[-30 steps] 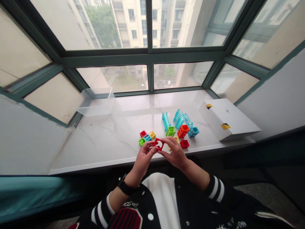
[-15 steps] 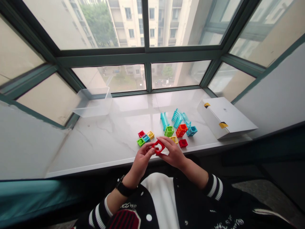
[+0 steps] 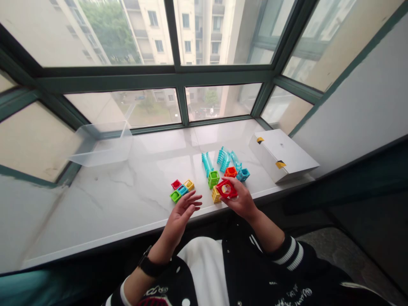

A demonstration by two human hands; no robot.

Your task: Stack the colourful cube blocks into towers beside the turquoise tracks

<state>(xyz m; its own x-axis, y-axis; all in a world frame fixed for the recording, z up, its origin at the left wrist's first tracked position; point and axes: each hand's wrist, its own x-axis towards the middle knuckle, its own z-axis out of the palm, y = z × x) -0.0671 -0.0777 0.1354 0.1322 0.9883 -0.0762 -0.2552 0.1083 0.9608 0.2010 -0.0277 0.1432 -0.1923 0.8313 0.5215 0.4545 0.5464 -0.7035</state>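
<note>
My right hand (image 3: 241, 199) grips a red block (image 3: 227, 189) with a round hole, over the right-hand pieces. A yellow block (image 3: 216, 195) stands just left of it, partly covered. Behind are a green block (image 3: 213, 180), an orange block (image 3: 230, 171) and a blue block (image 3: 243, 174). My left hand (image 3: 182, 212) is empty, its fingers apart. Just beyond it lies a joined group: a red piece (image 3: 176, 184), a yellow piece (image 3: 189, 184), a blue piece (image 3: 182, 190) and a green piece (image 3: 175, 196).
Clear turquoise track pieces (image 3: 207, 164) lie behind the blocks, one of them curved (image 3: 223, 158). A white box (image 3: 283, 148) with yellow-black tabs stands at the right. At the left is a clear plastic bin (image 3: 102, 157). The marble sill (image 3: 140, 204) ends at a front edge before me.
My left hand has let go of the red block and opened. My right hand has carried the block rightward, over the other blocks. The view has shifted right.
</note>
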